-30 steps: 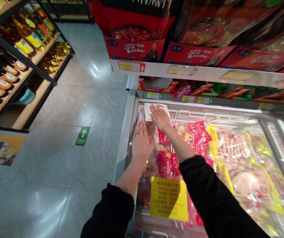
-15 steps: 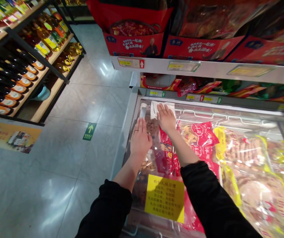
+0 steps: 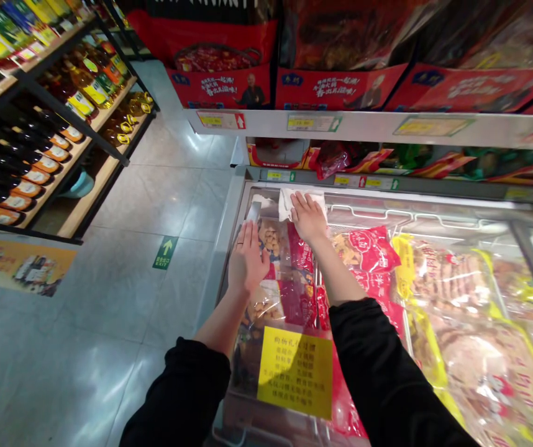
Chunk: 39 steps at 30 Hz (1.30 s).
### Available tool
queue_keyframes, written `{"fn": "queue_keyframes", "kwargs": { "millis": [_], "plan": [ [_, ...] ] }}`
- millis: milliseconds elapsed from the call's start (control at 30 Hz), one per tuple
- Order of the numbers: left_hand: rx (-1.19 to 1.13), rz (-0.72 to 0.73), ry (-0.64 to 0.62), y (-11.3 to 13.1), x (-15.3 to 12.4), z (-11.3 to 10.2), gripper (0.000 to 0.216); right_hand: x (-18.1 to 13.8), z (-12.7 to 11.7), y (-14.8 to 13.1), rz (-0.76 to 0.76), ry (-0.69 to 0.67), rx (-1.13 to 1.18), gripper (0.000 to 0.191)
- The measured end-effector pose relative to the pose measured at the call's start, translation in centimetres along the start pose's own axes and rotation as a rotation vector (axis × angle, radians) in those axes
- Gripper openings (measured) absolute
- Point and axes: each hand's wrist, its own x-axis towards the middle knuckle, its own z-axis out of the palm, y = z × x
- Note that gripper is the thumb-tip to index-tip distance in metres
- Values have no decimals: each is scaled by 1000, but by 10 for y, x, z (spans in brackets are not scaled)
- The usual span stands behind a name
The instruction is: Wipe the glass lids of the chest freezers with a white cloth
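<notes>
My left hand (image 3: 246, 261) lies flat on the clear freezer lid (image 3: 243, 428), fingers stretched out, its fingertips at a pale strip-shaped handle (image 3: 253, 212) near the far left corner. To its right, my right hand (image 3: 309, 217) presses a white cloth (image 3: 286, 202) against the lid by the far edge. The right fingers are spread over the cloth, which sticks out beyond them. Under the lid lie red food packs (image 3: 371, 248) and yellow-edged packs (image 3: 453, 273). A yellow notice (image 3: 295, 372) sits on the lid nearer to me.
A shelf edge with price tags (image 3: 314, 122) and red boxes (image 3: 341, 87) overhangs the freezer's far side. Left of the freezer runs a grey tiled floor (image 3: 122, 310) with a green exit sign (image 3: 165, 252). Dark bottles (image 3: 24, 167) fill a rack at the left.
My right hand and the cloth have slid slightly rightward along the lid, away from the handle. My left hand stays by the handle. The whole view has shifted a little.
</notes>
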Motion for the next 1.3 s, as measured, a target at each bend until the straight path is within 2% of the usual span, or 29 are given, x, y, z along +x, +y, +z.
{"fn": "queue_keyframes", "kwargs": {
  "millis": [67,133,300,400,533,633,800,900,1033,1167,1300],
  "plan": [
    [1,-4,-6,1,0,-2,79,10,2,-2,16,4,5,60],
    [0,-5,-11,2,-1,-4,78,16,1,-2,-32,-36,9,59],
    [-6,-4,-10,2,-1,-5,81,-1,-10,15,-209,-122,50,55],
    [-7,6,-4,1,0,-5,79,-8,-10,15,-122,-71,67,55],
    [-8,12,1,-1,-1,-2,78,11,0,-8,69,28,60,57],
    [-19,9,6,-3,-1,4,83,20,4,-17,9,-2,82,57],
    [-31,-9,-7,-4,0,7,92,0,-5,6,-142,-58,103,64],
    [-20,-22,-40,0,0,0,88,2,-9,13,-75,-12,101,66],
    [7,-36,-89,5,1,-9,82,27,-1,-5,86,56,96,67],
    [0,-39,-103,7,2,-14,81,22,7,-19,-41,-2,133,69],
    [-22,-31,-89,8,1,-16,82,-3,-2,-7,-89,-34,122,71]
  ]
}}
